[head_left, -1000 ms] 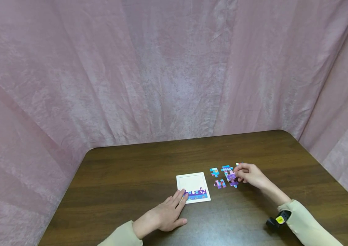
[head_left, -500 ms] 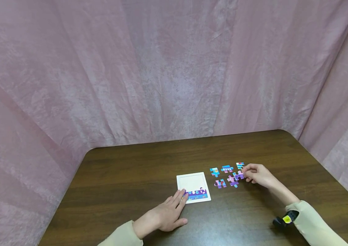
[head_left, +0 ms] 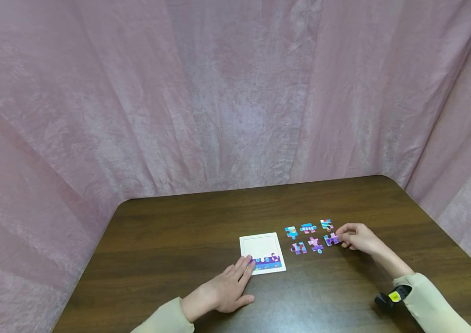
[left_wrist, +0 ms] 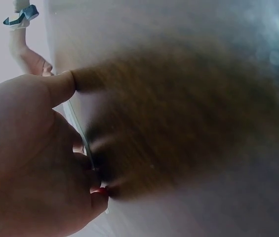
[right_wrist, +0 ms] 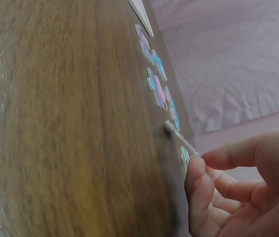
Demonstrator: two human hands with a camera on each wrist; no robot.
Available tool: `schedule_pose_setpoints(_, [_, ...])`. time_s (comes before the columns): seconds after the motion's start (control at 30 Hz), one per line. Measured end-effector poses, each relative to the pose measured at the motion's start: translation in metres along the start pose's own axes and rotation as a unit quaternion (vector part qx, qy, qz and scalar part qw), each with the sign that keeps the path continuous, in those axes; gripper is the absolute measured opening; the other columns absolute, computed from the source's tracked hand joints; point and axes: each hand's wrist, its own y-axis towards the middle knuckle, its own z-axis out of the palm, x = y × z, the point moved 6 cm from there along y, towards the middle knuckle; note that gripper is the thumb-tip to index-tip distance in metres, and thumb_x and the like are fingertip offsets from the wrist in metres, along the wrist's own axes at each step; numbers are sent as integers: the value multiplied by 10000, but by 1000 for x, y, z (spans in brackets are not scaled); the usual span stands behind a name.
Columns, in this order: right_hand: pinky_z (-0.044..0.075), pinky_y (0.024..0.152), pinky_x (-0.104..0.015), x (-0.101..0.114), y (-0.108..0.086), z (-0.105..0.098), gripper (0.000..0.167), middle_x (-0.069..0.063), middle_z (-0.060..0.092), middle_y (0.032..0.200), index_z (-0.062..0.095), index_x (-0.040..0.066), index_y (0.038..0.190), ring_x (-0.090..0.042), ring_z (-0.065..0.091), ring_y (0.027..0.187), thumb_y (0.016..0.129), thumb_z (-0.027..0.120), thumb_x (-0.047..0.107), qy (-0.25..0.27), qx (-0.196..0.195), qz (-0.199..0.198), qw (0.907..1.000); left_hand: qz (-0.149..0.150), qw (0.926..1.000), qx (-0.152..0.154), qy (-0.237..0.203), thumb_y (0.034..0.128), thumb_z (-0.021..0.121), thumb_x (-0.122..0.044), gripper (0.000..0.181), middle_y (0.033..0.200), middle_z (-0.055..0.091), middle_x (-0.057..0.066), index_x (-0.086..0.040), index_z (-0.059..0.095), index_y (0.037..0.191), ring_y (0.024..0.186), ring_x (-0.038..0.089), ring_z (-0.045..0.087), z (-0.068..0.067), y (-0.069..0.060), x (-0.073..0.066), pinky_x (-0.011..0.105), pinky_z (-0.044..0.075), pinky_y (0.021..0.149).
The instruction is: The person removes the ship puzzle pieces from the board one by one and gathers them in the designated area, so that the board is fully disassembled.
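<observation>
My left hand [head_left: 229, 289] rests with straight fingers on the lower left corner of a white puzzle tray [head_left: 260, 243], whose bottom rows hold fitted purple and blue pieces. To the right of the loose pieces, my right hand [head_left: 356, 238] pinches a purple puzzle piece [head_left: 331, 239] between thumb and forefinger. In the right wrist view that puzzle piece [right_wrist: 181, 137] is seen edge-on, tilted, with one end close to the table. The left wrist view shows the left hand [left_wrist: 35, 158] from the palm side, fingertips at the tray's edge.
Several loose puzzle pieces lie right of the tray: a blue one [head_left: 291, 232], a striped one [head_left: 308, 228], a pink one [head_left: 315, 245], one with red [head_left: 299, 248] and one at the upper right [head_left: 326, 225]. Pink curtains [head_left: 235, 92] hang behind the brown table [head_left: 169, 240].
My right hand has moved right with the purple puzzle piece, from over the other loose pieces to a spot beside them. The left hand stays on the tray.
</observation>
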Motion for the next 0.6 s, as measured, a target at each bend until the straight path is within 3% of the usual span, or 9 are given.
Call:
schedule_pose_setpoints(0.23, [473, 566, -246, -6, 1, -5, 197, 31, 655, 723, 599, -109, 1009, -79, 590, 664, 938, 548, 67, -116, -86, 203, 9997, -58, 9999, 13, 80, 995, 392, -527, 761, 1623, 136, 139, -61, 155, 1548, 1501, 273, 162, 1, 1, 0, 371, 286, 1176])
schedule_pose_setpoints(0.6, [457, 535, -241, -8, 2, -8, 178, 41, 623, 649, 628, -69, 954, -96, 575, 629, 886, 635, 95, -361, -285, 145, 9988, -142, 9998, 94, 73, 989, 387, -544, 769, 1630, 121, 113, -84, 139, 1553, 1505, 255, 150, 1, 0, 1, 365, 285, 1177])
